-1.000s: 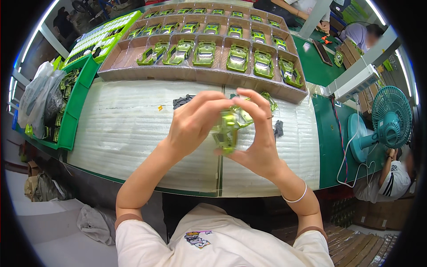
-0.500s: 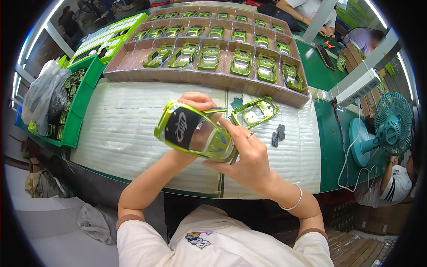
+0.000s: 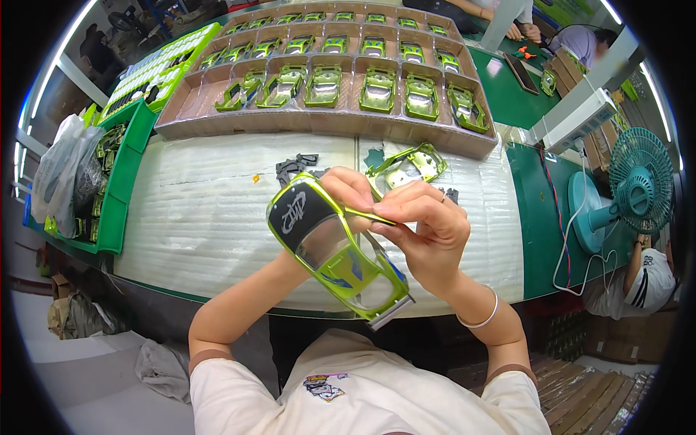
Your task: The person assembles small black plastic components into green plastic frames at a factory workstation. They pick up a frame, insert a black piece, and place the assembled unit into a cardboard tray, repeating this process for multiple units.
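Observation:
A shiny green toy car body shell (image 3: 339, 262), with a black hood, clear windows and blue marks, is held tilted above the table. My left hand (image 3: 346, 187) grips it near the hood, fingers over its far side. The thumb and fingers of my right hand (image 3: 431, 232) pinch a thin green and black strip (image 3: 371, 216) at the shell's side; whether it is part of the shell I cannot tell. Behind my hands lies a second green shell (image 3: 428, 163). Small dark grey plastic parts (image 3: 291, 168) rest beyond the held shell, and others (image 3: 452, 194) peek out behind my right hand.
A large divided tray (image 3: 246, 125) of green shells spans the back. At the left stand a green crate (image 3: 129, 196) with more shells and plastic bags (image 3: 61, 170). A teal fan (image 3: 638, 181) and a power strip (image 3: 580, 123) are at the right. Other people sit nearby.
The shell has turned, its tail end swinging down toward me. My right hand has left the tail end and now pinches at the side. Dark grey parts have come into sight behind the shell.

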Demonstrator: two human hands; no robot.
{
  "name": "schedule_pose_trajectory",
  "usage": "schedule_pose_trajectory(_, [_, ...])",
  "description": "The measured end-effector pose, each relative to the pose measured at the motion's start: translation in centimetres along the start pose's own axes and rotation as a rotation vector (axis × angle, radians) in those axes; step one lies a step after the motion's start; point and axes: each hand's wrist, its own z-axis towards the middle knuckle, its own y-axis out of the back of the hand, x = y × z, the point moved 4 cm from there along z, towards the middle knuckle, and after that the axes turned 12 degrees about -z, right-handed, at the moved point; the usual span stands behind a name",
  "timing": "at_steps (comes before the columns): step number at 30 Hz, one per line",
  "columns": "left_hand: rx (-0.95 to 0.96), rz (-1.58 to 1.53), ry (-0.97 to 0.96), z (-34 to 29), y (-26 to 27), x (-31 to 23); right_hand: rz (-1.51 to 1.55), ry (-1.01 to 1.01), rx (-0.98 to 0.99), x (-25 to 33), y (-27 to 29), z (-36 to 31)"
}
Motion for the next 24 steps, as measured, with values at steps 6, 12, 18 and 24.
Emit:
schedule_pose_trajectory(6, [0.080, 0.055, -0.074, 0.5, -0.6, -0.5, 0.068, -0.095, 0.046, -0.2, 0.2, -0.2])
schedule_pose_trajectory(12, [-0.006, 0.012, 0.494, -0.4, -0.9, -1.0, 0.344, -0.337, -0.098, -1.5, 0.5, 0.0])
schedule_pose_trajectory(18, [-0.082, -0.374, 0.527, -0.1, -1.9, -0.1, 0.463, -0.429, -0.201, -2.7, 0.4, -0.1])
schedule_pose_trajectory(24, [-0.240, -0.157, 0.453, 1.3, 1.5, -2.4, 0.086, -0.417, 0.088, -2.4, -0.4, 0.0])
